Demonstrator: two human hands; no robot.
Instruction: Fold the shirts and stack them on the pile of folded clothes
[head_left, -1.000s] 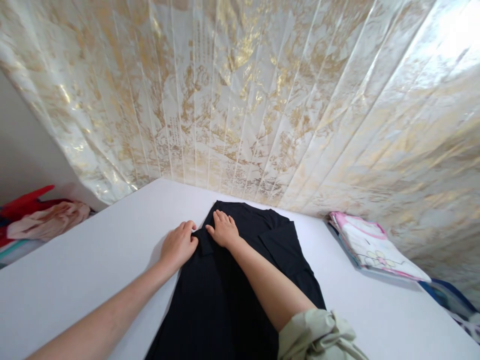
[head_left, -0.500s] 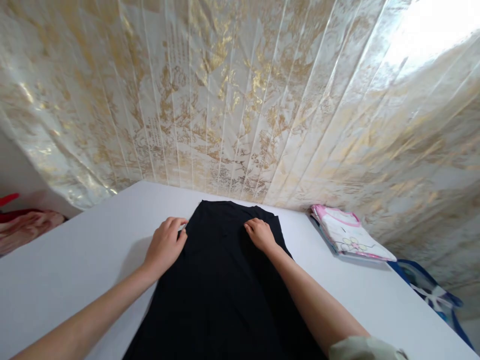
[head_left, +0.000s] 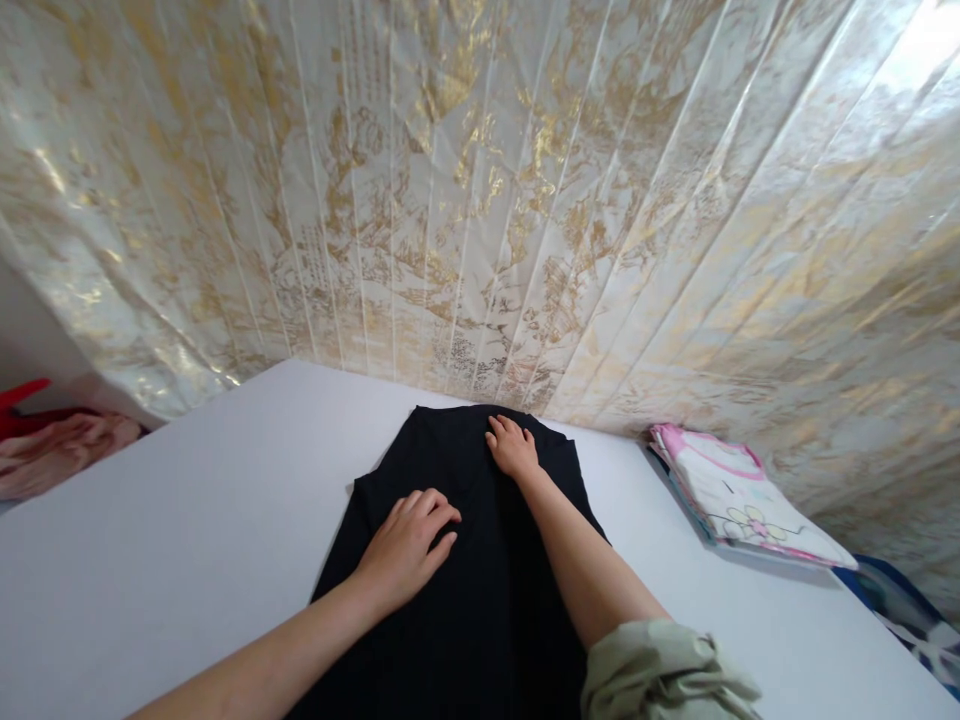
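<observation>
A black garment (head_left: 480, 600) is spread lengthwise on the white table (head_left: 187, 540), pressed under the left hand (head_left: 409, 545) near its middle and the right hand (head_left: 512, 447) at its far end, each grip laid wide and flat with nothing held. A folded pink-and-white garment (head_left: 742, 495) is seen well apart on the right, and a gold-patterned curtain (head_left: 480, 200) is hung just behind.

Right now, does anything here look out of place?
Nothing spilled or torn. The black garment lies flat under the left hand and right hand; only its left edge juts out in a step, so the fold looks uneven.
</observation>
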